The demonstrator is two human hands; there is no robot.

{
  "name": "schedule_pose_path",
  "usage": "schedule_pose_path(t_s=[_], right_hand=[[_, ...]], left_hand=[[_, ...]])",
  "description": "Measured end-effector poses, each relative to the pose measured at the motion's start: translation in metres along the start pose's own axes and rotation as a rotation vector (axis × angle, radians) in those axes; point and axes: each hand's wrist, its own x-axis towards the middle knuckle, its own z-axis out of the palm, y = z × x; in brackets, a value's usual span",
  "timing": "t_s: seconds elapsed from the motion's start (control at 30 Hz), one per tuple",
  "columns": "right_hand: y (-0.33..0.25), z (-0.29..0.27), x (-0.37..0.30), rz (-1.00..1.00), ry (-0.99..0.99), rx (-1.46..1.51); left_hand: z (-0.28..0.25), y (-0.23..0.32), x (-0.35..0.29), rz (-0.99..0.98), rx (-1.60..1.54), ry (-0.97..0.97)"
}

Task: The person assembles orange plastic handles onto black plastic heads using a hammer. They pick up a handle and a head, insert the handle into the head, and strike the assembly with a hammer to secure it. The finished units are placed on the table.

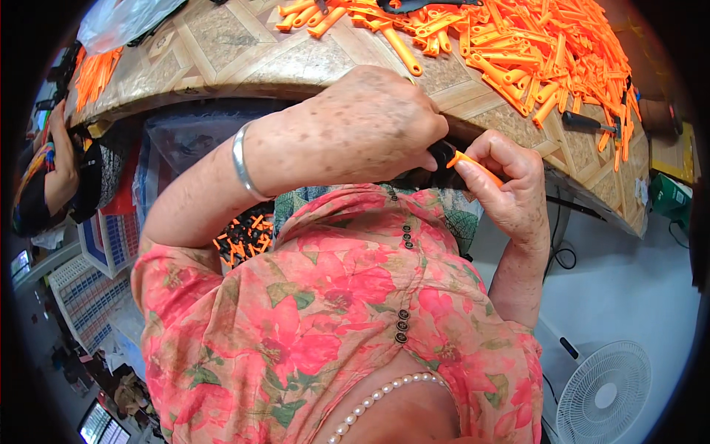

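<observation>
In front of my chest, at the table's edge, my two hands meet. My left hand [370,122], with a silver bangle at its wrist, is closed round a black plastic part [441,154] that is mostly hidden by the fingers. Thumb and fingers of my right hand [510,181] pinch an orange plastic handle [477,166]. One end of the handle is against the black part; whether they are joined cannot be made out. A large heap of similar orange handles [547,44] lies on the table beyond my hands.
The patterned tabletop [244,55] curves ahead of me. A black-handled tool [584,120] lies beside the heap. Below my left arm are mixed black and orange pieces [248,237]. Plastic crates [89,296] stand at left, near another person's arm [61,159]. A white fan [606,396] is at lower right.
</observation>
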Motion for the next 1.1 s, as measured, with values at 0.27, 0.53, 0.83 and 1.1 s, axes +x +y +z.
schedule_pose_path(t_s=[0.27, 0.53, 0.83, 1.1], right_hand=[[-0.011, -0.002, 0.006, 0.07, -0.06, -0.134], [0.006, 0.003, 0.021, 0.112, -0.157, -0.138], [0.003, 0.001, 0.027, 0.114, -0.25, -0.204], [0.018, 0.02, 0.021, -0.072, -0.023, -0.302]], left_hand=[[0.026, -0.006, 0.001, 0.005, -0.192, 0.124], [0.06, -0.008, -0.013, -0.137, -0.315, 0.22], [0.067, -0.006, -0.018, -0.115, -0.189, 0.301], [0.073, -0.01, -0.012, -0.107, -0.136, 0.328]])
